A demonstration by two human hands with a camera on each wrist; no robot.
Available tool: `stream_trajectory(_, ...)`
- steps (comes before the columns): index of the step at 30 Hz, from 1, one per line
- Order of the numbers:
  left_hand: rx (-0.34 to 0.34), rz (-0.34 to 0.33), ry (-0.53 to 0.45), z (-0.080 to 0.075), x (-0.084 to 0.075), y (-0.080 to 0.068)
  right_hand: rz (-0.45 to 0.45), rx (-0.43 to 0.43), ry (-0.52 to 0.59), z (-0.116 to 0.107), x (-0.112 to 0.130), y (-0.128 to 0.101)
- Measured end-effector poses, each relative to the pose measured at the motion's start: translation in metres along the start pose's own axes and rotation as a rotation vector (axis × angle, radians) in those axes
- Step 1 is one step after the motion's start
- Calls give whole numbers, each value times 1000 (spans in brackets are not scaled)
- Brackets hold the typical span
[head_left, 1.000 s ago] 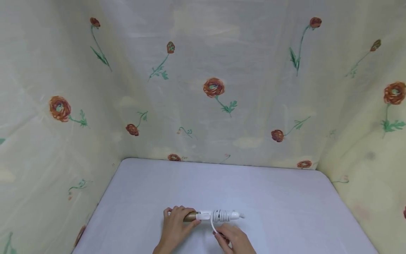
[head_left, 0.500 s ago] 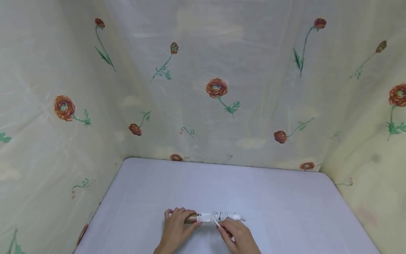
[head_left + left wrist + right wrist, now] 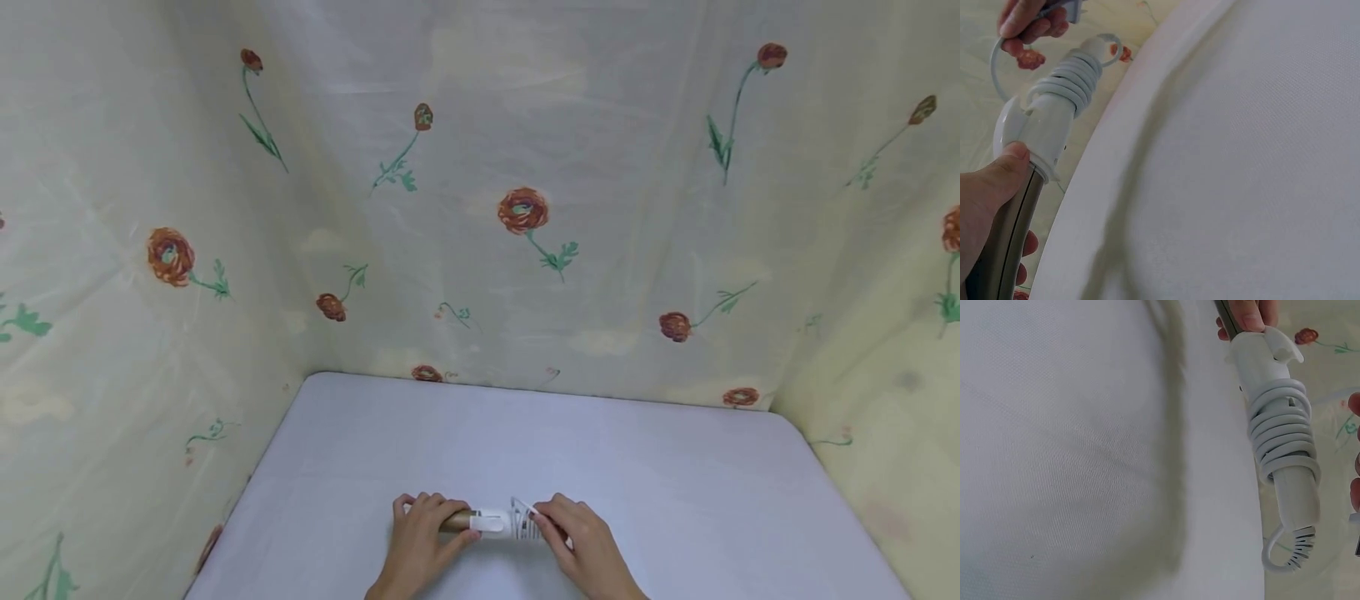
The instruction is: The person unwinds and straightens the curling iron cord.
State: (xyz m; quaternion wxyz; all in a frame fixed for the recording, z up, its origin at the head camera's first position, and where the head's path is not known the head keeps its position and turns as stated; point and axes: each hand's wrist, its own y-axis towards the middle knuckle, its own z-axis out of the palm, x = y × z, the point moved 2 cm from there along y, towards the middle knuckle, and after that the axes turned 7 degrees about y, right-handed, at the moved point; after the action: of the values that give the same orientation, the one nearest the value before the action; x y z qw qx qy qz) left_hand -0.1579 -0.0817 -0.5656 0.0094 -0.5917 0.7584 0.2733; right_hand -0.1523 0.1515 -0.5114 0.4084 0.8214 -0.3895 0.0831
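A: Hand poses, quick?

B: Left grip (image 3: pixel 418 537) comes in from the near edge, fingers bent over the far side, thumb on the near side. It's narrow, holding the curling iron (image 3: pixel 491 523) by the barrel (image 3: pixel 455 522), thumb tip on the handle (image 3: pixel 1042 128) just beside the lever (image 3: pixel 1010 126). Right grip (image 3: pixel 583 540) also reaches in from near, further right, fingertips pinched on a strand of cord (image 3: pixel 1282 428).

A: Surroundings? Anything in the way?

B: Pale table (image 3: pixel 637 450) underneath, blurry shadows on it in both wrist views. Flowered cloth (image 3: pixel 517 117) hangs left, right and far. From the head view, right grip blocks the right end of the handle. Plug (image 3: pixel 1074 11) is up at the right grip, partly behind fingers; can't tell whether it's gripped or dangling.

A: Iron versus the grips?

B: Between them, running left to right over the table. Barrel goes into the left grip, cord end points right. Several turns of cord circle the handle, right of the left grip. Loose strand leaves those turns at the lever end, arcs over to the right fingertips. Wrist views show the right fingers apart from the handle. Cord bends in a small loop at the handle's right tip.
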Motion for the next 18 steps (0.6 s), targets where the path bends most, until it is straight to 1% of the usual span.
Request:
stream_trajectory(2, -5, 11, -2, -1, -1, 1, 8, 0, 12, -1, -1, 0)
stream_trajectory(5, 7, 29, -1, -1, -2, 1, 3, -13, 32, -3, -2, 0)
stream_trajectory(9, 59, 40, -10, -3, -3, 0, -1, -33, 66, -7, -9, 2)
stream_trajectory(13, 103, 43, -31, -3, -3, 0, 11, -30, 114, -9, -22, 3)
stream_trajectory(15, 104, 58, -33, -2, -3, 0, 10, -30, 135, -9, -30, 3)
stream_trajectory(18, 84, 91, -33, -2, -3, -2, 28, -22, 150, -7, -41, 1)
